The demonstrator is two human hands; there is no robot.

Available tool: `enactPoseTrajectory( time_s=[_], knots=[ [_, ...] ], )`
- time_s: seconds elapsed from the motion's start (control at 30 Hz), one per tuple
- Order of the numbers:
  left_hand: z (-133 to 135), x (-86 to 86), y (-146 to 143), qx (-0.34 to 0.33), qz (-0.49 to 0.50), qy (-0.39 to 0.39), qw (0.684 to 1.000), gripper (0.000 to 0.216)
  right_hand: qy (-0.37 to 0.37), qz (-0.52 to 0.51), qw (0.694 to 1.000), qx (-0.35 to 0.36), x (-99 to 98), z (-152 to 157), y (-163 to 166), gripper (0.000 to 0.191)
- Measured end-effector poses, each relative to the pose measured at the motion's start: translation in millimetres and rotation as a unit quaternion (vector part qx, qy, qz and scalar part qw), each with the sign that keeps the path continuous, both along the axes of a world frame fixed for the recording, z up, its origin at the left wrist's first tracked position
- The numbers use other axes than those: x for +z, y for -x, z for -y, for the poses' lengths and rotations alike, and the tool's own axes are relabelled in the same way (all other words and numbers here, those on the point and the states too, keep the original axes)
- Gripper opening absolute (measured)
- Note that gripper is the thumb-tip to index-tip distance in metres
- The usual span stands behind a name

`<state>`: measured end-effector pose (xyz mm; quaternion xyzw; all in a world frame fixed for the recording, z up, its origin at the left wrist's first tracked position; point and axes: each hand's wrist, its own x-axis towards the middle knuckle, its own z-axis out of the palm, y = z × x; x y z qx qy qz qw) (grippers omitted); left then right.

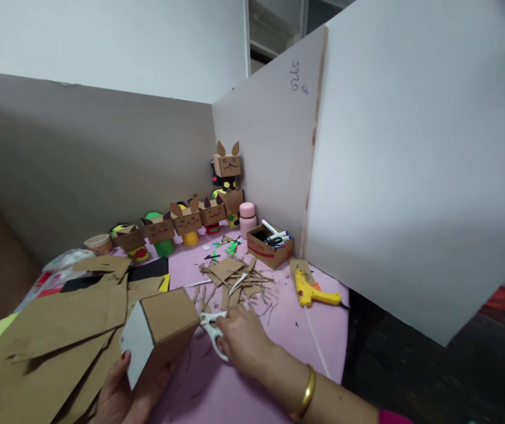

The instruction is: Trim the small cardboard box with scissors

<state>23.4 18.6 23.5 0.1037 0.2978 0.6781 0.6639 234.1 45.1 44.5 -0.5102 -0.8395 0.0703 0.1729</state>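
Observation:
A small cardboard box [172, 313] with one white face is tilted over the lower middle of the table. My left hand [122, 391] grips it from below, thumb on the white face and the other fingers partly hidden underneath. To its right, my right hand [244, 337] is closed on the handles of white-handled scissors [212, 334]. The scissor blades are hidden, so I cannot tell whether they touch the box. Just beyond that hand lies a pile of cardboard strips and scraps [230, 274].
Brown cardboard sheets [65, 321] cover the table's left side. Cardboard animal-faced figures [186, 221] line the back, with a pink bottle [248, 219] and a box of markers [270, 250]. A yellow glue gun [312, 290] lies right, near a white partition [411, 165].

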Motion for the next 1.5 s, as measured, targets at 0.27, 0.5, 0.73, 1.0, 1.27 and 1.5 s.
enactPoseTrajectory(
  time_s=[0.27,0.5,0.73,1.0,1.27,1.5],
  knots=[
    [-0.2,4.6,0.4,-0.033,0.005,-0.039,0.999,0.048,0.022,0.102,0.958,-0.265,1.5,-9.8,-139.4,0.026],
    [0.0,5.3,-9.0,-0.006,-0.027,0.009,1.000,0.049,0.031,0.171,0.945,-0.276,-25.4,-14.3,-186.6,0.024],
    [-0.5,8.6,-12.2,-0.006,-0.019,0.056,0.998,0.050,0.006,0.168,0.952,-0.256,-28.9,-25.5,-207.1,0.023],
    [2.8,-3.7,-5.9,-0.005,-0.029,-0.057,0.998,0.058,-0.008,0.107,0.963,-0.247,-16.3,-16.8,-201.9,0.020],
    [6.1,-12.2,-11.1,-0.038,0.026,-0.086,0.995,0.043,0.001,0.007,1.000,0.013,19.9,5.7,-70.2,0.027],
    [6.8,-16.3,-8.1,-0.051,0.047,-0.113,0.991,0.030,0.060,-0.034,0.996,0.051,-13.7,-9.8,9.2,0.033]
  ],
)
